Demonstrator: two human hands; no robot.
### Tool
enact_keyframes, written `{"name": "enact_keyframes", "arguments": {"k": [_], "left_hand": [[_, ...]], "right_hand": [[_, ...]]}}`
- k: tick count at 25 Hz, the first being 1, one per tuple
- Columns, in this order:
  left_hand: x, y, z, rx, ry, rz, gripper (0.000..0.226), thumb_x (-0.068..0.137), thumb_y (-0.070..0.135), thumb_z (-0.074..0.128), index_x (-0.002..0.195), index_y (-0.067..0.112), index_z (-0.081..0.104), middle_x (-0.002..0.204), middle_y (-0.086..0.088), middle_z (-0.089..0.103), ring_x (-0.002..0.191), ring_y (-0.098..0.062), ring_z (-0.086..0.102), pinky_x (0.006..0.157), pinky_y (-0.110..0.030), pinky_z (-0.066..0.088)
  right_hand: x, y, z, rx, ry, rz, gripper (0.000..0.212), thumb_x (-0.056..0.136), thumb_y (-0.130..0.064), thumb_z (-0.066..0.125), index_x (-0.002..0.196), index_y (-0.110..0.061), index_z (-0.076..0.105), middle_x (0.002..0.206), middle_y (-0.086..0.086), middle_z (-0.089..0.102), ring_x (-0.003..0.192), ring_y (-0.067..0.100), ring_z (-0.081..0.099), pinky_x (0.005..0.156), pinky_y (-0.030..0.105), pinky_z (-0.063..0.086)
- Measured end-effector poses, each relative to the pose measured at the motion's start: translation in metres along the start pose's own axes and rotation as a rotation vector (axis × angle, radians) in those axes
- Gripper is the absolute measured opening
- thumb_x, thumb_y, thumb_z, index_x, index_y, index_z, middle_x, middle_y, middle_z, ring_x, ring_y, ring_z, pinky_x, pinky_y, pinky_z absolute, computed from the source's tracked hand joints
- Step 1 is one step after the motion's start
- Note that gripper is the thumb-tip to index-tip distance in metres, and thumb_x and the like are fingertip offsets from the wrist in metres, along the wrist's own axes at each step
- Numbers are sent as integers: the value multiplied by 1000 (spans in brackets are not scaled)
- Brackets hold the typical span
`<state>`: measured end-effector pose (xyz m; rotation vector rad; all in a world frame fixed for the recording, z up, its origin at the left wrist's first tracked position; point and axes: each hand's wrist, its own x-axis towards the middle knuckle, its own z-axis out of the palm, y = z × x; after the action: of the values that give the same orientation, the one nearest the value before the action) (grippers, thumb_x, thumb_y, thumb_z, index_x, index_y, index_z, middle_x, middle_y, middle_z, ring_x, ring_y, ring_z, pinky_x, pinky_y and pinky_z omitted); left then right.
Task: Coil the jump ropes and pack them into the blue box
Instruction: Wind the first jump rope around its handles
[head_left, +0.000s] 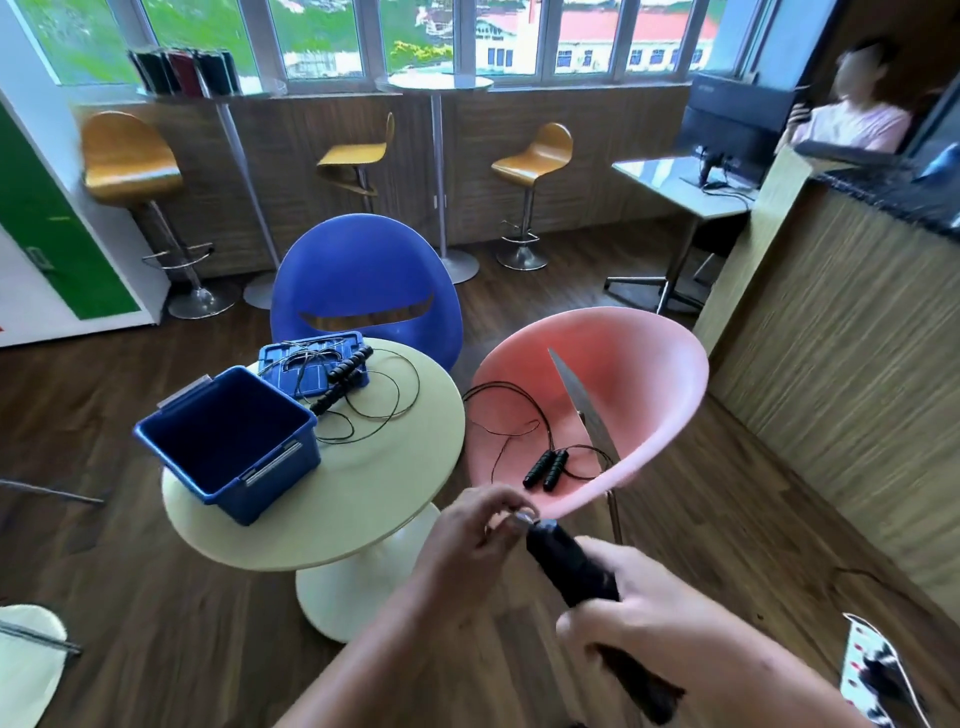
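Your right hand (649, 618) grips a black rope handle (566, 566), your left hand (467, 540) pinches its tip, right of the blue box (301, 457)

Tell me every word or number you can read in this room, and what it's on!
None can be read.
Back of the monitor: a small pale mark, too blurred to read.
Blue box: no label shows.
Jump rope handle, gripped by the right hand, its tip pinched by the left hand: no print shows.
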<state>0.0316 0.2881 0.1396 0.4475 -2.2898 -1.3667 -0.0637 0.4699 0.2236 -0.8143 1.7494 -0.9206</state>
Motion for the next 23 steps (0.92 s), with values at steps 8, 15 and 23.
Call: {"name": "enact_keyframes", "arguments": {"k": [8, 15, 23], "left_hand": [[-20, 17, -18, -85, 113, -69, 9, 94, 31, 60, 94, 28, 68, 85, 8, 74, 81, -11, 68, 79, -39, 53], [-52, 44, -12, -289, 210, -147, 32, 81, 52, 64, 81, 20, 69, 55, 9, 49, 53, -12, 44, 53, -46, 42], [-50, 119, -16, -719, -171, -324, 60, 87, 64, 57, 94, 7, 73, 80, -22, 69, 51, -25, 57, 56, -33, 51]], "right_hand": [[-20, -18, -12, 768, -317, -204, 58, 74, -9, 59, 131, 1, 56, 95, 23, 57, 75, 33, 55, 77, 50, 51], [-16, -5, -29, 736, -44, -295, 57, 64, -9, 64, 121, -1, 61, 94, 25, 57, 76, 35, 56, 78, 54, 48], [-12, -8, -19, 507, 146, -438, 61, 68, 1, 53, 127, -6, 61, 101, 22, 69, 86, 34, 63, 81, 49, 52]]}}
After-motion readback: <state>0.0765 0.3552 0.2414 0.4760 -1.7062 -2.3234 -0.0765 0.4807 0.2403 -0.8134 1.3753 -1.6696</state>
